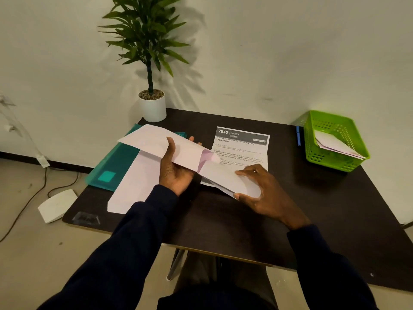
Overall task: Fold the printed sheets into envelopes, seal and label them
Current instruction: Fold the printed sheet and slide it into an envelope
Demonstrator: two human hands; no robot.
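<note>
Left hand [176, 168] gripping envelope [152, 139] — thumb on top, right hand [266, 193] pinching folded sheet [223, 177] at its open end, over table [312, 209]

Both arms reach in from the bottom in dark sleeves [134, 238], forearms angling toward each other. The left hand [176, 168] is turned palm-up, thumb laid on top of the envelope [185, 151] and fingertips poking out past its far edge. The right hand [263, 191] sits lower, knuckles up, pinching the folded sheet [223, 177] between thumb and forefinger.
</note>
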